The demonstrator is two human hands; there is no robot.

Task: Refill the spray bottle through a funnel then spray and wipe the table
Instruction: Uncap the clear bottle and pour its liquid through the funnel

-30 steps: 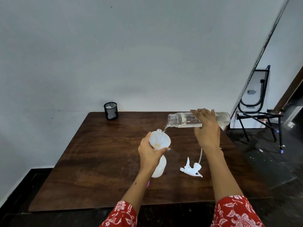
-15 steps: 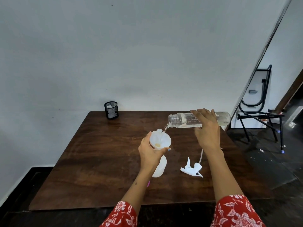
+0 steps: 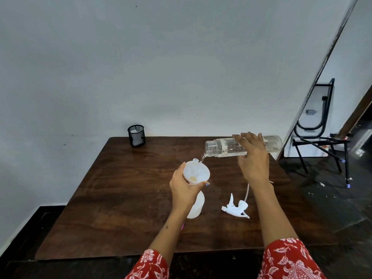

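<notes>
A white funnel (image 3: 198, 171) sits in the neck of a white spray bottle (image 3: 196, 205) standing on the brown wooden table (image 3: 120, 198). My left hand (image 3: 184, 187) grips the funnel's rim and hides the bottle's neck. My right hand (image 3: 254, 160) holds a clear water bottle (image 3: 221, 147) tipped nearly level, its open mouth just above the funnel. A thin stream of water runs from it into the funnel. The white trigger spray head (image 3: 235, 208) with its thin tube lies on the table to the right of the spray bottle.
A black mesh cup (image 3: 136, 135) stands at the table's far left corner by the white wall. A black metal chair (image 3: 320, 141) stands on the dark floor to the right. Something small and pink (image 3: 182, 226) peeks out beside my left forearm.
Almost nothing has moved. Both hands hold their places and water keeps running from the clear bottle into the funnel.
</notes>
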